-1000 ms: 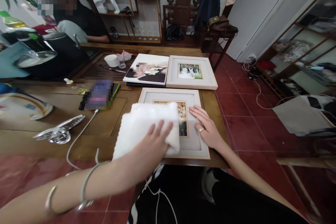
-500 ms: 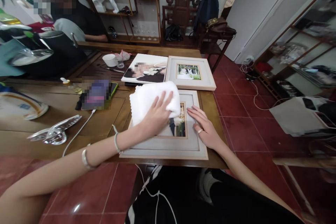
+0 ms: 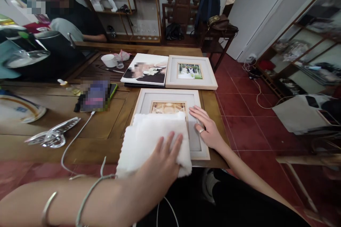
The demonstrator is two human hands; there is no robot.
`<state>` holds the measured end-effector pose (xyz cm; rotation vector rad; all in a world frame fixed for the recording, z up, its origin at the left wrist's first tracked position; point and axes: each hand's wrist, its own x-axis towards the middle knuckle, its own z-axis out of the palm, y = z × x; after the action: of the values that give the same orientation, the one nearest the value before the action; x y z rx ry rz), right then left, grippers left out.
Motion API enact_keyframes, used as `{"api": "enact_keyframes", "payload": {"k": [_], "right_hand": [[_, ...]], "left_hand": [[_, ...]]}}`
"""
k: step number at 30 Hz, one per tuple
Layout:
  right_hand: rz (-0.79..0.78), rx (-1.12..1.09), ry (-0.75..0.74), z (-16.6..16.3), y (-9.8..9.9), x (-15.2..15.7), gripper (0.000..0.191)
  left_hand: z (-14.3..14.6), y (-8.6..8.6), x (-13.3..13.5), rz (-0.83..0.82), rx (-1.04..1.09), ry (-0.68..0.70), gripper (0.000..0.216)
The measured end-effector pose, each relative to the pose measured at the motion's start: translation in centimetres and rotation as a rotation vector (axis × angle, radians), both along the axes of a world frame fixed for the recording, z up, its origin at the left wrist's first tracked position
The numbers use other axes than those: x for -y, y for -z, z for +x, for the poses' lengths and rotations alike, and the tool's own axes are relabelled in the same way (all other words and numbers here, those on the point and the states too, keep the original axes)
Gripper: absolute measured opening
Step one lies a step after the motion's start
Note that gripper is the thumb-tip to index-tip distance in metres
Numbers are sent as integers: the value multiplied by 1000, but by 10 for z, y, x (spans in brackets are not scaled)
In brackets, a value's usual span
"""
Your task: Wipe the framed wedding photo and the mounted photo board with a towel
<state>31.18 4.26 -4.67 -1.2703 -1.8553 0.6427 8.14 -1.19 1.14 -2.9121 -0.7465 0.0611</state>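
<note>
Left grip (image 3: pixel 166 161), fingers spread, lies over a folded white fluffy cloth (image 3: pixel 151 134) at the near edge of the brown wooden worktop (image 3: pixel 118 122). Beneath is a rectangular pale-wood picture frame (image 3: pixel 194 140); the right grip (image 3: pixel 206 127), thumb apart from its fingers, rests on its right side. Toward the far right corner, a second pale-wood frame (image 3: pixel 207 72) sits just beside a white-topped photo panel (image 3: pixel 156 74).

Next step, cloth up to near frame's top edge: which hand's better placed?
Left, I'd say: the left hand lies spread on the white cloth. The right hand rests on the right side of the near picture frame, off the cloth.
</note>
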Motion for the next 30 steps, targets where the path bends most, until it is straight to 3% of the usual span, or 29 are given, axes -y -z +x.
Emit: {"api": "enact_keyframes", "payload": {"k": [2, 5, 12, 15, 18, 23, 30], "right_hand": [[-5, 0, -1, 0, -1, 0, 50], [-6, 1, -7, 1, -1, -1, 50], [16, 20, -25, 3, 2, -2, 49], [23, 14, -33, 3, 3, -2, 50], [26, 19, -26, 5, 5, -2, 49], [17, -11, 18, 5, 7, -2, 45], [34, -67, 9, 2, 0, -2, 51]], "left_hand": [[-3, -2, 12, 38, 30, 25, 27], [4, 2, 3, 31, 42, 6, 26], [25, 19, -94, 31, 104, -216, 23], [32, 12, -130, 37, 167, -159, 25], [46, 2, -152, -57, 187, -17, 28], [63, 1, -160, -133, 129, 62, 30], [32, -1, -147, -48, -70, -99, 29]]}}
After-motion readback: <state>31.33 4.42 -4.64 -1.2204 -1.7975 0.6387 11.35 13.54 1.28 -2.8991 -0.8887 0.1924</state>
